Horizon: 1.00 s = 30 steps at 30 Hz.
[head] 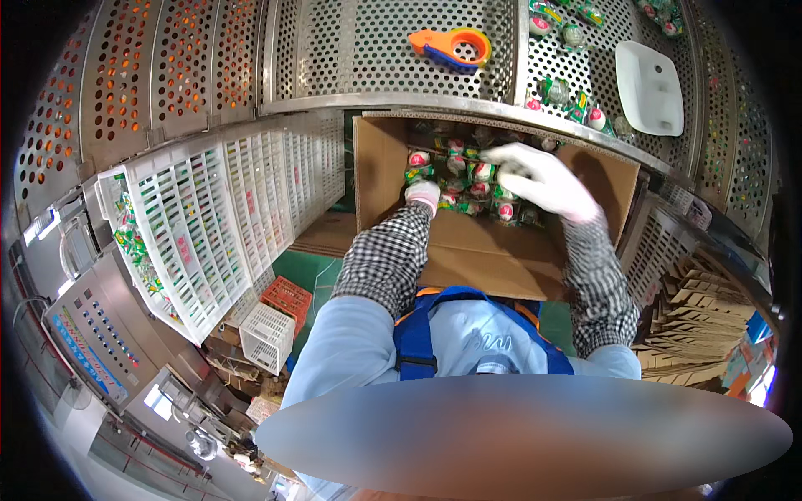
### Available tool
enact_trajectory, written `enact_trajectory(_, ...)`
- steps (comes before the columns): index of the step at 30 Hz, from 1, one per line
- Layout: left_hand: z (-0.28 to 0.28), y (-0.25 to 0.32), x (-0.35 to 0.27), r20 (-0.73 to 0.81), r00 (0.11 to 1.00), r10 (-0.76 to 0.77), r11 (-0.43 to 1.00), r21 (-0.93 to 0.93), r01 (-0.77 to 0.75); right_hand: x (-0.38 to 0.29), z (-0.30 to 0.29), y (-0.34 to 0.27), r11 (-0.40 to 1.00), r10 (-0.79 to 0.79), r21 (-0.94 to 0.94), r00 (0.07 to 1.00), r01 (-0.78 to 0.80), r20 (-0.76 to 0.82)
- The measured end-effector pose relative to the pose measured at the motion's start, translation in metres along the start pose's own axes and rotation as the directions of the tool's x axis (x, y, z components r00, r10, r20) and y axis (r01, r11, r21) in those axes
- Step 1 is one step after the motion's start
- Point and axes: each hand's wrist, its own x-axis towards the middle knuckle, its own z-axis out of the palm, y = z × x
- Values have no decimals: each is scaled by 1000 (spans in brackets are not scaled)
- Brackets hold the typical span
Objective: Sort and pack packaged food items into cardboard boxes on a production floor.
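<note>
An open cardboard box (495,250) stands before me, holding rows of small wrapped packages (480,172) with green, red and white on clear film. My left hand (422,193), in a white glove, reaches down into the left part of the box at the packages; its fingertips are hidden, so any hold cannot be told. Over the right part of the packages is my right hand (542,178), also gloved in white, palm down with thumb and fingers apart. Nothing shows between those fingers.
A perforated metal table (388,56) runs beyond the box, bearing an orange tape dispenser (452,48), a white plastic scoop or tray (650,87) and loose packages (556,91). White plastic crates (188,241) stand at left. Stacked cardboard (695,319) is at right.
</note>
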Motion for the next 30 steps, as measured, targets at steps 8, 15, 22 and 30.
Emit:
enact_trajectory(8, -95, 45, 67, -320, 947, 26, 965, -239, -107, -70, -116, -31, 994, -109, -72, 717, 83, -689)
enact_trajectory(15, -35, 117, 76, -178, 979, 94, 989, -96, -112, -22, -180, 71, 968, 7, -210, 847, -140, -532)
enact_trajectory(22, -62, 54, 85, -444, 804, 395, 898, -1, -441, 18, -204, 130, 884, -96, -430, 831, -182, -548)
enact_trajectory(30, -241, 118, -135, 277, 260, 925, 367, -829, -423, 64, -175, 121, 495, -126, -861, 971, -117, -205)
